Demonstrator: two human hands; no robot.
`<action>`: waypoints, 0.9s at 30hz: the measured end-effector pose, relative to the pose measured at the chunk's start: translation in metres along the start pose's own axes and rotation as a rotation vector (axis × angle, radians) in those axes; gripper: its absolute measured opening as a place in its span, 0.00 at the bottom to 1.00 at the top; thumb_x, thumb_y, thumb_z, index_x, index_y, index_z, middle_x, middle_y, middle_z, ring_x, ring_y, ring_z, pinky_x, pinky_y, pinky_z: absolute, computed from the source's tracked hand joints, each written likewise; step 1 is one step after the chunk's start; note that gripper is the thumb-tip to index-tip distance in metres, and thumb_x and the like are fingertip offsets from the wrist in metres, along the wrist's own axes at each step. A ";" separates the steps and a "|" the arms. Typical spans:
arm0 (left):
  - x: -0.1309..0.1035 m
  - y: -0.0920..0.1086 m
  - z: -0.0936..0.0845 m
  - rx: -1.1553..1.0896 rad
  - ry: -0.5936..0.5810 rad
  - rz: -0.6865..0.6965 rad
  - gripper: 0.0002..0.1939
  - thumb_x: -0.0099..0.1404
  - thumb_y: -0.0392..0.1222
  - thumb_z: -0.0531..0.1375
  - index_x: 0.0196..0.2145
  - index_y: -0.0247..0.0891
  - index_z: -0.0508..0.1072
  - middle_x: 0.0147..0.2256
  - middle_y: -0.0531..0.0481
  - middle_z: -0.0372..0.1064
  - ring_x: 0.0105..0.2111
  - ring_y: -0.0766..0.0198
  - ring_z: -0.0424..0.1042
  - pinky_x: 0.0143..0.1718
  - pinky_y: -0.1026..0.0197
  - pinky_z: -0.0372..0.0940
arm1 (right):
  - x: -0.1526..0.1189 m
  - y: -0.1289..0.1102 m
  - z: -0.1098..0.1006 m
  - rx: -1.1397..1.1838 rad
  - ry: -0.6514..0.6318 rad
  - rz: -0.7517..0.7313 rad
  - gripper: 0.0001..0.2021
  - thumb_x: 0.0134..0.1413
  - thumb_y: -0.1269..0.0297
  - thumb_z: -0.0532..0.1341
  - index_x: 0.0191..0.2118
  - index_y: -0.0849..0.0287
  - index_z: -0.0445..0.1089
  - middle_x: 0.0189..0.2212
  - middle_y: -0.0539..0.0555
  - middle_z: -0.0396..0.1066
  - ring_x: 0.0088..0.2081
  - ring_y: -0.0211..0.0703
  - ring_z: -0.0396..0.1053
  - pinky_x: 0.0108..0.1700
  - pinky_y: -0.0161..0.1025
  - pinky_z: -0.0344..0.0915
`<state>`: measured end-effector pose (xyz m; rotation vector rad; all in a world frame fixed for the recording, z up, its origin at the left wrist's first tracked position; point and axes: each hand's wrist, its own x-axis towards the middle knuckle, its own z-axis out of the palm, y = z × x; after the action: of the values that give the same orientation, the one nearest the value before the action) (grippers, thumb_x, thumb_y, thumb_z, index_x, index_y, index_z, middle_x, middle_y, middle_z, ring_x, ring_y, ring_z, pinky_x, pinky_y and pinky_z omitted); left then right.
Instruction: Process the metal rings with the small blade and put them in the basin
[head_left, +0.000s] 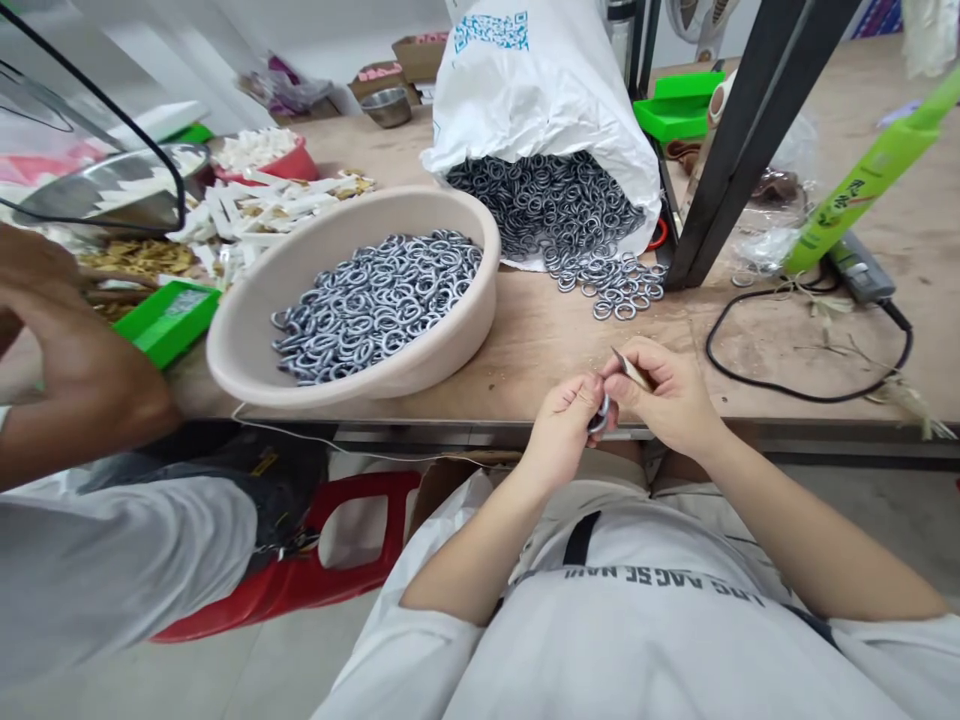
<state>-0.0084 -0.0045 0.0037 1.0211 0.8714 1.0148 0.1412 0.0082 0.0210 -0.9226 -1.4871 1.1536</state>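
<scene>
Close together at the table's front edge, my two hands meet around a grey ring (598, 414). My left hand (564, 425) is closed on the ring, its thumb and fingers pinched near the top. My right hand (670, 393) grips a small pointed blade (631, 370), whose tip sticks up past the thumb. A large beige basin (480, 300) full of grey rings (382, 300) stands to the left of my hands. Behind them a white sack (544, 90) lies open, with more rings (619, 285) spilling onto the table.
A person's arm (82, 350) rests at the left by a green tray (169, 320). White strips (247, 215) lie behind the basin. On the right are a black metal post (750, 140), a looped black cable (772, 395) and a bright green tube-like object (870, 185).
</scene>
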 end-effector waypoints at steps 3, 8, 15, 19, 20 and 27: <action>-0.001 0.002 0.002 -0.028 0.019 -0.017 0.25 0.65 0.63 0.58 0.26 0.36 0.67 0.20 0.54 0.65 0.17 0.72 0.58 0.18 0.67 0.51 | -0.003 -0.002 0.001 0.043 -0.044 0.082 0.19 0.46 0.48 0.72 0.37 0.55 0.71 0.31 0.49 0.68 0.26 0.38 0.68 0.27 0.38 0.68; -0.001 0.007 0.001 -0.087 0.040 -0.048 0.27 0.63 0.64 0.59 0.23 0.36 0.66 0.19 0.53 0.63 0.17 0.72 0.57 0.17 0.67 0.50 | -0.008 -0.004 -0.003 -0.267 0.007 -0.070 0.16 0.60 0.46 0.61 0.35 0.55 0.70 0.28 0.51 0.68 0.30 0.42 0.67 0.34 0.41 0.64; -0.001 0.011 -0.001 -0.129 0.084 -0.067 0.26 0.60 0.63 0.62 0.24 0.37 0.63 0.18 0.58 0.57 0.16 0.73 0.54 0.17 0.68 0.50 | -0.021 -0.013 -0.003 -0.803 -0.097 -0.269 0.19 0.65 0.51 0.56 0.26 0.56 0.66 0.25 0.51 0.63 0.27 0.39 0.58 0.31 0.39 0.51; -0.003 0.011 -0.002 -0.112 0.060 -0.063 0.25 0.61 0.62 0.62 0.25 0.37 0.64 0.18 0.57 0.57 0.16 0.73 0.55 0.17 0.68 0.50 | -0.020 -0.014 -0.001 -0.784 -0.142 -0.235 0.20 0.66 0.51 0.55 0.25 0.57 0.64 0.23 0.50 0.63 0.26 0.37 0.58 0.30 0.39 0.49; -0.004 0.011 -0.002 -0.103 0.042 -0.063 0.25 0.62 0.62 0.62 0.24 0.37 0.64 0.18 0.57 0.58 0.16 0.73 0.56 0.17 0.68 0.51 | -0.019 -0.011 -0.003 -0.748 -0.163 -0.208 0.21 0.66 0.51 0.55 0.25 0.57 0.64 0.23 0.50 0.63 0.26 0.37 0.58 0.30 0.39 0.49; -0.010 0.015 -0.011 -0.122 -0.114 -0.095 0.26 0.64 0.60 0.60 0.21 0.35 0.65 0.19 0.52 0.64 0.16 0.73 0.58 0.18 0.68 0.51 | 0.032 0.026 -0.037 -0.589 0.129 0.027 0.26 0.67 0.43 0.48 0.25 0.57 0.62 0.21 0.48 0.60 0.26 0.39 0.60 0.30 0.37 0.53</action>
<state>-0.0249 -0.0085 0.0157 0.9163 0.7485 0.9093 0.1701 0.0526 0.0060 -1.3852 -1.7423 0.6568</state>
